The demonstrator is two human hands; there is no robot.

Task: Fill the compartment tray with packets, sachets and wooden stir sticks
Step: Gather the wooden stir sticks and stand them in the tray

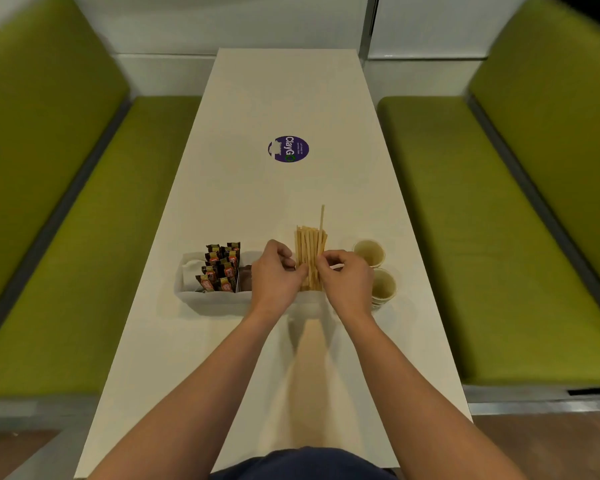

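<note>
Both hands hold the wooden stir sticks [309, 258] upright in the tray [201, 299]: left hand [274, 275] and right hand [345, 278] fingers curl around the bundle.

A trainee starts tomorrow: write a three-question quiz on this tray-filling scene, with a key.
1. True or false: the left hand and the right hand both hold the wooden stir sticks.
2. What stands right of the compartment tray? A) paper cups B) a bottle C) a plate
3. Fill in: the dark sachets stand to the ____ of the sticks.
Key: 1 true; 2 A; 3 left.
</note>
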